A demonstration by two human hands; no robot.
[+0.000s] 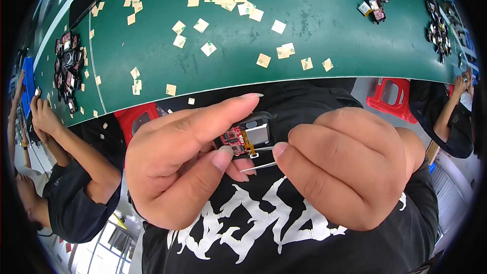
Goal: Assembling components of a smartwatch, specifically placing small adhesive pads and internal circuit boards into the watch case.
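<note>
Black-cased, the circuit device [248, 136] is pinched in the left grip [182, 162], which covers its palm-side edge, while the right grip [350, 167] holds metal tweezers [261, 167], their rear hidden inside it and upper tip's contact with the device unclear.

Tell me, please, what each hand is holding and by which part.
The left hand holds the small black-cased device by its left side; the right hand holds metal tweezers behind the prongs, the grip hiding their rear.
</note>
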